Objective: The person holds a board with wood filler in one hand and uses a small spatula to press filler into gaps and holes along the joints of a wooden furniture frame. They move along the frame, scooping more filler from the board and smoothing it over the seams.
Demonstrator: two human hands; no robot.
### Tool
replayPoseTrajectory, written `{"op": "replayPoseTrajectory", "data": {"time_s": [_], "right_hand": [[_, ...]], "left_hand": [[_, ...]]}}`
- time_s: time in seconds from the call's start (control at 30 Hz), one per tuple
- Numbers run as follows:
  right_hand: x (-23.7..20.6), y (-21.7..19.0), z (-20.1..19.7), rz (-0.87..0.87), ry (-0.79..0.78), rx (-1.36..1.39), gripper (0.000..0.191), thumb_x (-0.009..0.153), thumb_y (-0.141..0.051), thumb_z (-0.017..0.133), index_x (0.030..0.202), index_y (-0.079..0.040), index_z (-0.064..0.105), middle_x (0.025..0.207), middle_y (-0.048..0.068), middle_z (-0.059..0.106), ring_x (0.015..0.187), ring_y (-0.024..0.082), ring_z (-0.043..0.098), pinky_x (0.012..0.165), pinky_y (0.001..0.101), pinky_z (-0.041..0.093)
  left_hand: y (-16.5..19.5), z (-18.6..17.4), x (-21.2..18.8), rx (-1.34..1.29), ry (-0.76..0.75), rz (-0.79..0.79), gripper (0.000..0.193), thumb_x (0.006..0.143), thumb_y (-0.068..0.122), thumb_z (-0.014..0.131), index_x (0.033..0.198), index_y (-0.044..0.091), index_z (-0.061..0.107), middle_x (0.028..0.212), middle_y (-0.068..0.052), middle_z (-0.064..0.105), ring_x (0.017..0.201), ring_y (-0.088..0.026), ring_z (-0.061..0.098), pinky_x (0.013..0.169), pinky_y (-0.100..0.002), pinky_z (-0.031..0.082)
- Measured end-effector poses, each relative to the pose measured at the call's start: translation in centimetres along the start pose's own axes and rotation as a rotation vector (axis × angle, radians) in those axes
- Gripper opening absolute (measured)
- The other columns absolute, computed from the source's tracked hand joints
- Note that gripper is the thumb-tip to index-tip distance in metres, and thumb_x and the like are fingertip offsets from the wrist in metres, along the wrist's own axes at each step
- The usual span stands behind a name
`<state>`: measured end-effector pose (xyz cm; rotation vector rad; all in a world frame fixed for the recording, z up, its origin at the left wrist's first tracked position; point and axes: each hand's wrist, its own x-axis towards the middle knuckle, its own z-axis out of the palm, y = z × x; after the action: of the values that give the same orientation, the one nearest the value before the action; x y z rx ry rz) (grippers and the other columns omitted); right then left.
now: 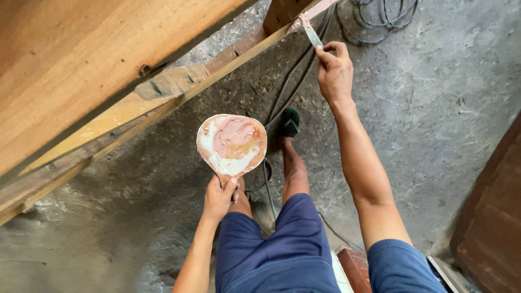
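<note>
— What have you got in each hand?

— My left hand (pixel 218 198) grips the narrow handle end of a rounded paddle board (pixel 232 144); my fingers (pixel 230 187) are curled tight around it, thumb on top. The board spreads out above my fingers, smeared with pink, white and tan putty (pixel 234 135).

— And the other?

— My right hand (pixel 334 68) is stretched far forward, fingers pinched together on the handle of a putty knife (pixel 312 33). The blade runs up and left from my fingertips and its tip touches the pink-smeared edge of a wooden frame (pixel 190 89).

— Where's that frame against your left hand?

— Up and to the left of it, slanting across; the board hangs just under its lower edge, apart from it.

— What's beneath you?

— A rough concrete floor (pixel 434 108). My foot in a green shoe (pixel 290 121) stands between my two hands, and dark cables (pixel 290 84) trail across the floor below my right fingers. A reddish-brown wooden panel (pixel 491 228) sits far off to the right.
</note>
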<state>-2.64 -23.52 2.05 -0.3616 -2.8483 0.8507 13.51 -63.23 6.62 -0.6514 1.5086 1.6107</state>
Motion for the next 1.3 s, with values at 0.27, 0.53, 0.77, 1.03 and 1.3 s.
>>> {"op": "replayPoseTrajectory", "data": {"time_s": [0.27,0.53,0.77,1.03,1.3], "right_hand": [[1.1,0.8,-1.1,-0.055,-0.010,-0.093,0.019,0.091,0.003,0.073,0.109,-0.002,0.079,0.112,0.016,0.068,0.098,0.035,0.069,0.085,0.0420,0.055],[0.8,1.1,0.7,0.117,0.099,0.103,0.028,0.094,0.005,0.069,0.120,-0.001,0.076,0.109,0.016,0.071,0.093,0.028,0.071,0.082,0.0362,0.056],[-1.5,-1.7,3.9,0.123,-0.009,0.086,0.030,0.094,0.005,0.067,0.122,-0.004,0.075,0.110,0.014,0.071,0.095,0.028,0.071,0.081,0.0353,0.057],[-3.3,-3.2,4.3,0.083,-0.011,0.196,0.029,0.096,0.004,0.069,0.123,-0.004,0.074,0.112,0.013,0.069,0.095,0.026,0.071,0.082,0.0345,0.057],[-5.6,-4.4,7.7,0.078,0.094,0.170,0.029,0.099,0.005,0.068,0.126,-0.003,0.073,0.117,0.013,0.059,0.097,0.020,0.067,0.082,0.0315,0.058]], "left_hand": [[-0.1,-0.2,0.1,0.050,0.043,-0.044,0.017,0.096,0.018,0.065,0.097,0.002,0.058,0.072,-0.003,0.064,0.052,-0.010,0.057,0.043,-0.026,0.044],[-0.7,-0.5,0.9,-0.001,0.016,-0.001,0.018,0.096,0.017,0.065,0.098,0.001,0.058,0.073,-0.004,0.064,0.052,-0.010,0.057,0.044,-0.026,0.046],[0.0,-0.5,1.2,-0.023,-0.019,-0.018,0.017,0.096,0.017,0.064,0.100,0.002,0.057,0.072,-0.004,0.062,0.051,-0.010,0.055,0.044,-0.027,0.046],[0.8,-1.0,0.9,-0.041,-0.012,-0.022,0.017,0.096,0.015,0.064,0.100,0.001,0.056,0.076,-0.003,0.062,0.053,-0.010,0.056,0.045,-0.027,0.047],[0.4,-2.3,0.5,0.020,0.033,-0.009,0.018,0.096,0.017,0.065,0.096,0.000,0.057,0.073,-0.004,0.063,0.052,-0.010,0.058,0.045,-0.027,0.047]]}}
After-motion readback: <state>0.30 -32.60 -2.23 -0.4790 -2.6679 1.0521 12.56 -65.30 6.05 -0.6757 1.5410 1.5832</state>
